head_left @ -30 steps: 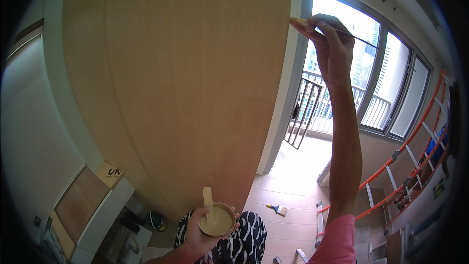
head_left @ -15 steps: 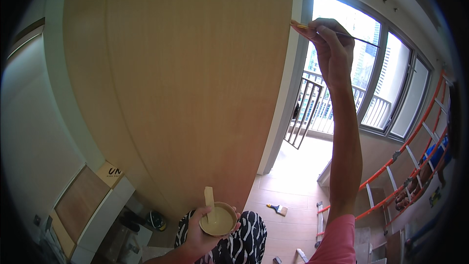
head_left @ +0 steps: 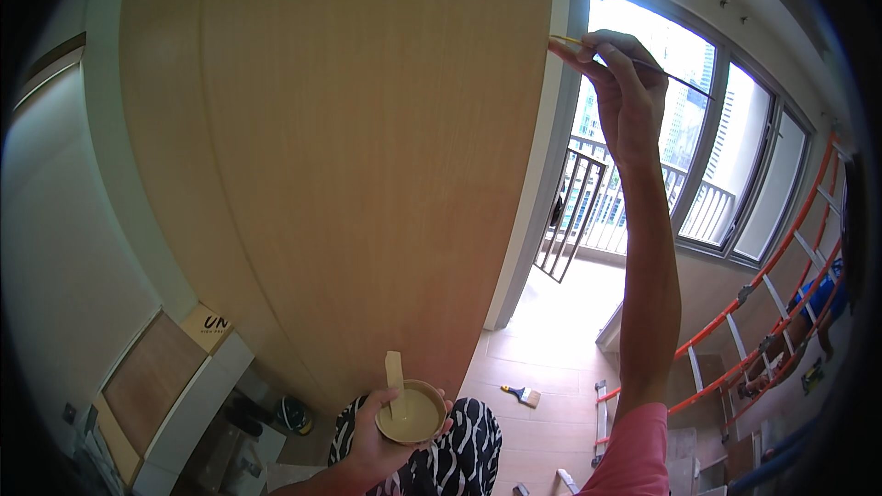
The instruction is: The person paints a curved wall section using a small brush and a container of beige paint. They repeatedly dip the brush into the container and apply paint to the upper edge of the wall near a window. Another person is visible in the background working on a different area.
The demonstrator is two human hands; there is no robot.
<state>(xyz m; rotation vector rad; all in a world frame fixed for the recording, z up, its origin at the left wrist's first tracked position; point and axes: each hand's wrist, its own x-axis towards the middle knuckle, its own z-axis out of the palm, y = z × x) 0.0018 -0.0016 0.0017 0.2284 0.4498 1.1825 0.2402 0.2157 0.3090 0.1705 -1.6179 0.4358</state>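
My left hand (head_left: 369, 448) wraps round a small round cup of beige paint (head_left: 424, 415), held low in front of my patterned trousers. A flat wooden stick (head_left: 394, 370) leans in that cup, its upper end above the rim. Up at the right, my raised right hand (head_left: 627, 83) pinches a thin, dark-handled artist's paintbrush (head_left: 687, 84). Its tip points left at the vertical edge of a tall wood-grain panel (head_left: 367, 174), and my fingertips are close to that edge. Whether the bristles touch it is too small to tell.
A wide paintbrush (head_left: 522, 396) lies on the tiled floor. Orange ladders (head_left: 721, 334) stand at the right, with a person in blue (head_left: 818, 298) behind them. A window (head_left: 643, 64) and a balcony railing (head_left: 581, 197) are beyond my right arm. A low cabinet (head_left: 197, 395) stands at the left.
The paintbrush in my right hand has tilted slightly, its tip end a little higher. My left hand and the cup stay nearly in place. The person behind the ladders has shifted.
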